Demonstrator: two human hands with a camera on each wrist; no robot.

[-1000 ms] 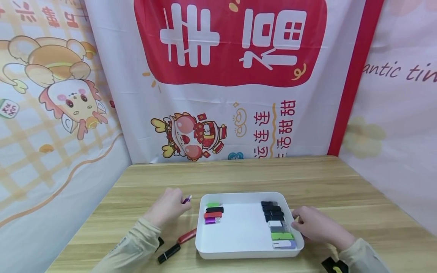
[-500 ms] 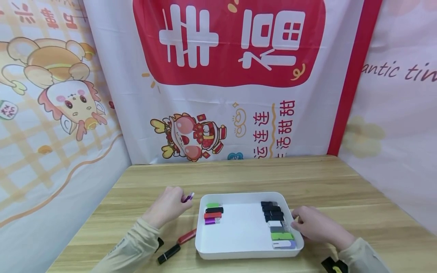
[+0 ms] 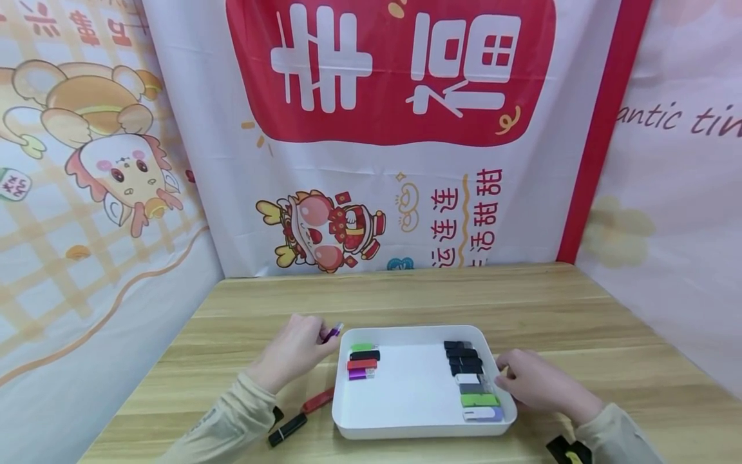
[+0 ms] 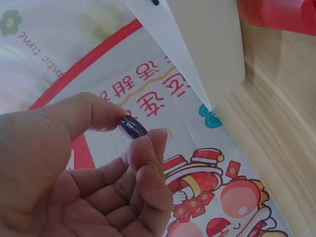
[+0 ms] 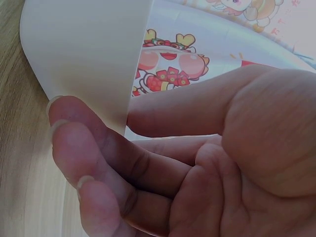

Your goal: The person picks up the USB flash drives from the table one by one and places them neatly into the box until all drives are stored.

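Observation:
My left hand (image 3: pixel 295 348) pinches a purple USB stick (image 3: pixel 333 332) between thumb and fingertips, just off the upper left corner of a white tray (image 3: pixel 406 419). In the left wrist view only the stick's dark end (image 4: pixel 132 127) shows. My right hand (image 3: pixel 530 380) holds the tray's right wall, thumb at the rim and fingers along the outside. Inside the tray, a left column has a green stick (image 3: pixel 362 348), a black one (image 3: pixel 365 356), a red one (image 3: pixel 362 365) and a purple one (image 3: pixel 358 374). Several more sticks, black to lilac (image 3: pixel 483 414), line the right side.
On the wooden table (image 3: pixel 394 296), left of the tray, lie a red USB stick (image 3: pixel 317 401) and a black one (image 3: pixel 287 430). Printed cloths (image 3: pixel 348 161) hang behind and at both sides.
My left hand has moved right with the purple USB stick, closer to the tray's upper left corner. The right hand stays at the tray's right wall.

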